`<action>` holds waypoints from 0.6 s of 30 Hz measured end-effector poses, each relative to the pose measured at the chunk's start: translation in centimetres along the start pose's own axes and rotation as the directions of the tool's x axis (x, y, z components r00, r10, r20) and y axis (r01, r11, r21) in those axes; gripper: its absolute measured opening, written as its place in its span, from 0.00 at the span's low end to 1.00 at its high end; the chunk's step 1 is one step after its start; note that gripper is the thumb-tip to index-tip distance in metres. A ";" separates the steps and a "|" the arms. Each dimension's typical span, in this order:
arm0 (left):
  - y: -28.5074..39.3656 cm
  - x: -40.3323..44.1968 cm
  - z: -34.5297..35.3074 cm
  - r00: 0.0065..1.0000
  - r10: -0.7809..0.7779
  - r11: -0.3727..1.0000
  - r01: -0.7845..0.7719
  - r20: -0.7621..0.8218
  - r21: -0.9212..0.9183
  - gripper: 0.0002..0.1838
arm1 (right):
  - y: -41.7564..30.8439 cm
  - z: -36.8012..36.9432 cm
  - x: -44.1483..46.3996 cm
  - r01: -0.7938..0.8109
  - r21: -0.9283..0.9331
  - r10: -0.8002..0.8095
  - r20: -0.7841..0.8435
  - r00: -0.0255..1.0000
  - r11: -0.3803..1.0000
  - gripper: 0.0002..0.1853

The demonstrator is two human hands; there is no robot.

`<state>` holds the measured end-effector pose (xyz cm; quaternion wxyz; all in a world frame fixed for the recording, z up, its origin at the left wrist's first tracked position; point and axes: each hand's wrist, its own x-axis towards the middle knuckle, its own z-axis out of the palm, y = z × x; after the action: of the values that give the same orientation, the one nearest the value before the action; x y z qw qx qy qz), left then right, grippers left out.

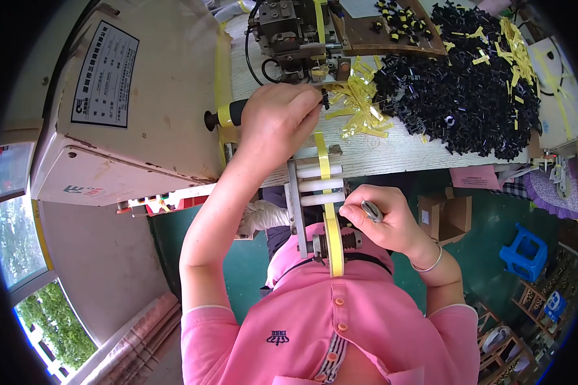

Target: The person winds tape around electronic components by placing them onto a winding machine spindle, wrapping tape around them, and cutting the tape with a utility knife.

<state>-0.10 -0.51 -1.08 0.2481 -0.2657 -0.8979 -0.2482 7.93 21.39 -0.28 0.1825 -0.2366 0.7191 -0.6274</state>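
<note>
So the left hand (316,95) is up at the table (392,165), fingers bunched together right by a small black piece (325,99), but I honestly can't tell if it's pinched in them or just beside them. The right hand (352,212) is curled closed around a slim silver metal tool (372,211), with only one end poking out, so no clue what the rest looks like. That hand is just beside a long yellow tape strip (331,221), which runs over three white rollers (321,185) on a grey metal bracket (294,205), close to the pink shirt (302,308). Just past the left hand there's a dark metal machine (279,38) with a black cable, and a black handle with a yellow band (225,116) sits beside the hand, near the big beige metal cabinet (135,96) with a label plate. To the right of the left hand is a loose bunch of yellow tape scraps (359,106), then a huge spread of small black plastic parts (456,96) with more yellow bits on it. Behind those, a brown wooden tray (392,45) has some black-and-yellow pieces in it.
</note>
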 end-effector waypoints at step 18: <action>3.5 -5.3 -1.9 0.925 -0.366 0.914 0.378 0.106 -0.149 0.06 | 0.0 0.1 -0.1 -0.013 -0.006 0.013 0.002 1.000 1.000 0.10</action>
<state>6.48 -0.85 -1.58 0.1390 -0.1189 -0.9169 -0.3548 8.09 21.35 -0.25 0.1867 -0.2333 0.7223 -0.6237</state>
